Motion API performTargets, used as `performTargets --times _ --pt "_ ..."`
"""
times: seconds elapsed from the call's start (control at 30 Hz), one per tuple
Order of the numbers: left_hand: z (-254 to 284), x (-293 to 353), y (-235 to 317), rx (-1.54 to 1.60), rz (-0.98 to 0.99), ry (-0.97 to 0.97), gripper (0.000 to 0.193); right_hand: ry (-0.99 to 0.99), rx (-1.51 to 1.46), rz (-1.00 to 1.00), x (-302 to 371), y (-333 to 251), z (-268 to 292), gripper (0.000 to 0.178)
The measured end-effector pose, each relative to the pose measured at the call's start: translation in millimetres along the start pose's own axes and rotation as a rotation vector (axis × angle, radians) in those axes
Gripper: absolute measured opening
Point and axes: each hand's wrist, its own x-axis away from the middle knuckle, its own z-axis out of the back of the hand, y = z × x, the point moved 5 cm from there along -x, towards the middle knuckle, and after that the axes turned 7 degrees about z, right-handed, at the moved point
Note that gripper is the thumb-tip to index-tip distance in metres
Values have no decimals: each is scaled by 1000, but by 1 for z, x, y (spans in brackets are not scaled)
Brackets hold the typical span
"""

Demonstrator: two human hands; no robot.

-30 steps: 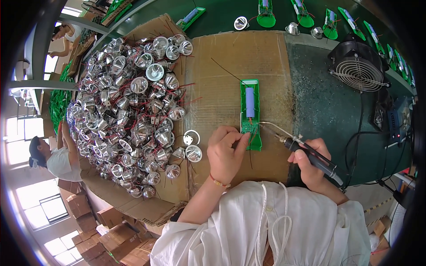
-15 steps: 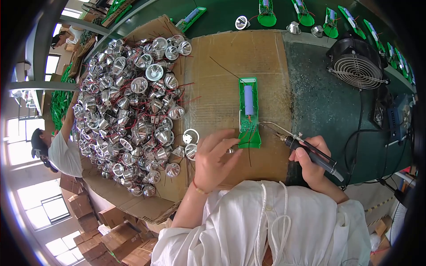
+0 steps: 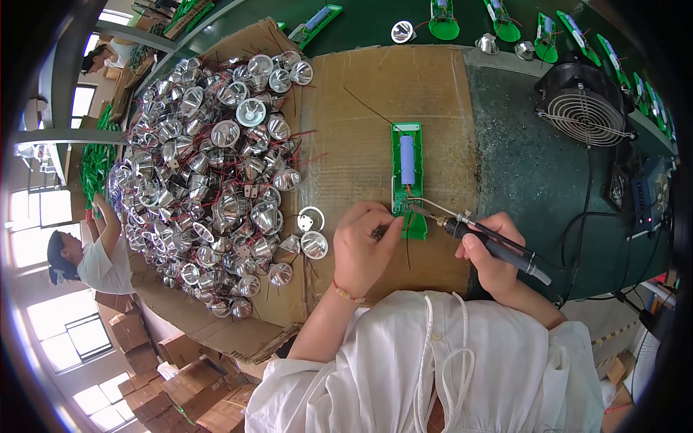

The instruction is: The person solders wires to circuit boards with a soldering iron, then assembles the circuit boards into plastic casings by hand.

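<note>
A green plastic housing (image 3: pixel 416 133) lies on the cardboard sheet, with a purple cylindrical battery (image 3: pixel 407 160) in its upper half. Below the battery, a small circuit board and thin wires show. My right hand (image 3: pixel 492 268) grips a soldering iron (image 3: pixel 505 252) with a thin metal tube along it, its tip over the board. My left hand (image 3: pixel 361 249) is at the housing's lower left edge, fingers closed together; a small dark, shiny bit shows between them, too hidden to name. Beside that hand lies a silver reflector cup (image 3: pixel 314 245).
A cardboard box (image 3: pixel 209 335) heaped with reflector cups (image 3: pixel 231 209) and red wires fills the left. More green housings (image 3: pixel 443 29) line the far edge. A black fan (image 3: pixel 583 108) and a blue device (image 3: pixel 653 198) with cables stand right. Another person (image 3: pixel 101 252) works at far left.
My left hand has moved right and up to the housing, its spread fingers closing together. The soldering iron has shifted slightly left over the board. The other person's arms have moved.
</note>
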Motion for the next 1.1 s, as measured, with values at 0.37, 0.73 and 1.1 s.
performTargets --times 0.37,0.73,1.1 --pt "-1 -1 -5 5 45 -10 8 67 -103 28 1 0 7 15" --pt "0 -1 -4 -18 64 -32 8 142 -110 82 -1 4 29 14" --pt "5 -9 -4 -71 208 -225 15 197 -65 61 -10 6 45 11"
